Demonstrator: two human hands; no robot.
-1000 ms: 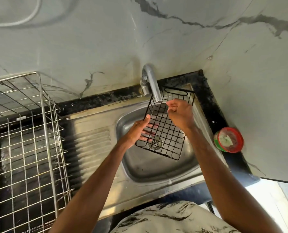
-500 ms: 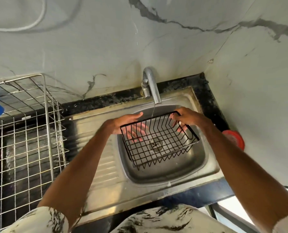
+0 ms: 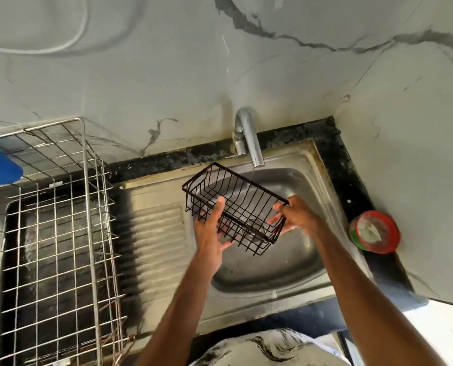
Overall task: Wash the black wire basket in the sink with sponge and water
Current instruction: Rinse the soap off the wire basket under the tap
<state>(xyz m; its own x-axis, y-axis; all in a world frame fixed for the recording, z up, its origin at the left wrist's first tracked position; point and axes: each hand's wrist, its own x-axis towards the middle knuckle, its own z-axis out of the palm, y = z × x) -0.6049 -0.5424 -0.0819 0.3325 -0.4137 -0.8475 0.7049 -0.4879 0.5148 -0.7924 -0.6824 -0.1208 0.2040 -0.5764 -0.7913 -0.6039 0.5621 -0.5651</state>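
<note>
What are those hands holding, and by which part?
The black wire basket: the right hand pinches its right rim corner, while the left hand props its near side with straight fingers.

A home kitchen. A steel sink with a ribbed drainboard on its left is set in a black counter. A tap stands at the far marble-look wall. A wire dish rack sits far left, and a red-lidded tub right.

Black-coated wire basket, dull brushed steel sink, shiny metal tap, glossy marbled wall tiles.
</note>
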